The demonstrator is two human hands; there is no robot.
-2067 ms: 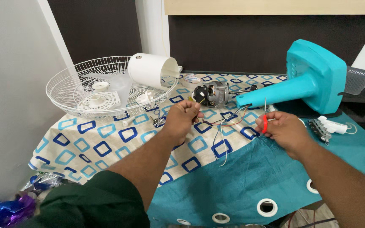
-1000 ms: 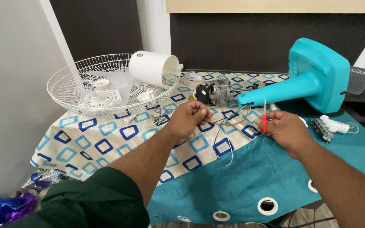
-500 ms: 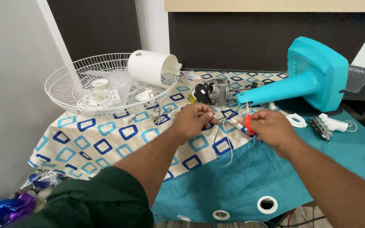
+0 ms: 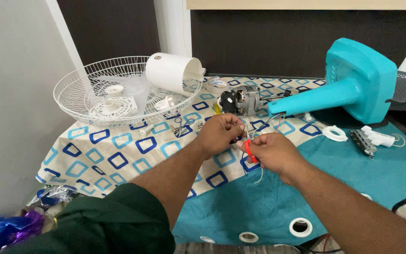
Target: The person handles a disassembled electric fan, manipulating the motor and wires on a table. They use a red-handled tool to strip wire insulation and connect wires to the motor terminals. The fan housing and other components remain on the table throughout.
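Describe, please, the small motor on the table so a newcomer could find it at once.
Find the big turquoise plastic fan base lying on its side. At the tip of its neck sits the grey metal motor with black ends, the only bare metal block on the patterned cloth.

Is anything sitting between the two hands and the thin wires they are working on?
Nothing visible. The left hand pinches the wires, and the right hand holds a red-handled tool right against them. The motor and teal fan base lie behind, clear of the hands.
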